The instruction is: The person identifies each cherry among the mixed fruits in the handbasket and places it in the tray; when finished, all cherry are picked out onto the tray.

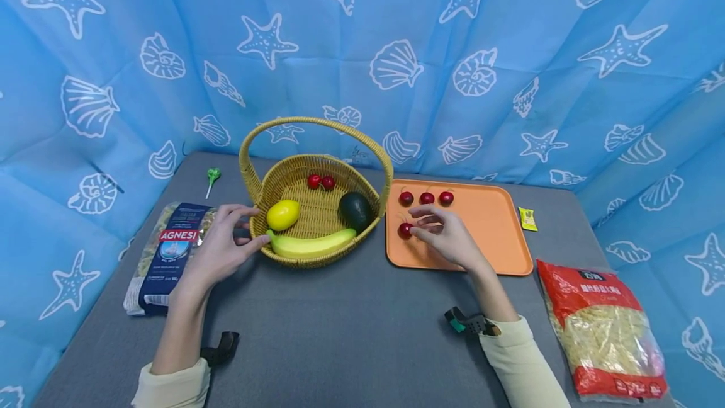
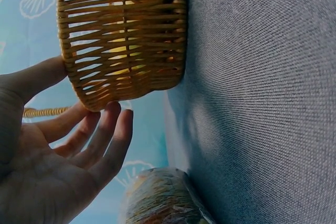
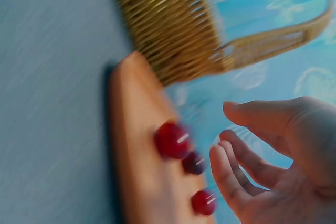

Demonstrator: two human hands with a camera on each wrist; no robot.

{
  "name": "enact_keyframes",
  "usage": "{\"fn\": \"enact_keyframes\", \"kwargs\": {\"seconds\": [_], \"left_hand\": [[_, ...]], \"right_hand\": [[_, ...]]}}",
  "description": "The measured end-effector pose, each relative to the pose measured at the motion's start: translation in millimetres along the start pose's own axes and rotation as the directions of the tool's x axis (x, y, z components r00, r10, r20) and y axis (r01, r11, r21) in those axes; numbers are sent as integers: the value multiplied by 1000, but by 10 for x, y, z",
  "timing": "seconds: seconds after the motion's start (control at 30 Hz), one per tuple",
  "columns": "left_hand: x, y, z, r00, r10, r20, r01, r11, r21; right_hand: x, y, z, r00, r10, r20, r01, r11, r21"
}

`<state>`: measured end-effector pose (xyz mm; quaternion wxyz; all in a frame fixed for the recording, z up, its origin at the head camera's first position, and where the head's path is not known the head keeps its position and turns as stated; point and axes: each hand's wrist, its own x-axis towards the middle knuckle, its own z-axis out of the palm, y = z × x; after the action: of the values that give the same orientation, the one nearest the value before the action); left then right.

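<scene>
A wicker basket (image 1: 294, 175) with a hoop handle holds a lemon (image 1: 283, 214), a banana (image 1: 311, 245), an avocado (image 1: 355, 210) and two cherries (image 1: 320, 181). My left hand (image 1: 252, 225) is open against the basket's left wall (image 2: 123, 35), thumb touching the weave, fingers straight beside it. To the right, an orange tray (image 1: 487, 232) carries several cherries: a row of three (image 1: 427, 198) and one nearer (image 1: 404, 230). My right hand (image 1: 421, 222) hovers over the tray (image 3: 136, 182) by that nearer cherry (image 3: 170, 140), fingers relaxed and holding nothing.
A dark blue pasta bag (image 1: 170, 250) lies left of the basket, and a green lollipop (image 1: 213, 175) sits behind it. A red noodle bag (image 1: 603, 326) lies at the right front, with a small yellow packet (image 1: 528, 219) beside the tray. Blue patterned curtains close in the grey table (image 1: 351, 332).
</scene>
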<state>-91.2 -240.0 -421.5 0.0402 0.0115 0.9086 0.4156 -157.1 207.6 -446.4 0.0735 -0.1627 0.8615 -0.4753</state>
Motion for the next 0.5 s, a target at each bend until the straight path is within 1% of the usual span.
{"fn": "enact_keyframes", "kwargs": {"seconds": [0.1, 0.23, 0.37, 0.5], "left_hand": [[-1, -5, 3, 1000, -3, 0, 3, 1000, 2], [-1, -14, 9, 1000, 0, 1, 0, 1000, 6], [-1, -16, 7, 1000, 4, 1, -4, 1000, 0], [-6, -17, 0, 1000, 7, 1, -7, 1000, -4]], "right_hand": [[-67, -166, -43, 998, -57, -12, 58, 995, 78], [-155, -450, -28, 989, -147, -29, 150, 976, 160], [-188, -723, 56, 976, -217, -18, 215, 952, 217], [-123, -908, 203, 968, -250, 9, 238, 934, 265]]}}
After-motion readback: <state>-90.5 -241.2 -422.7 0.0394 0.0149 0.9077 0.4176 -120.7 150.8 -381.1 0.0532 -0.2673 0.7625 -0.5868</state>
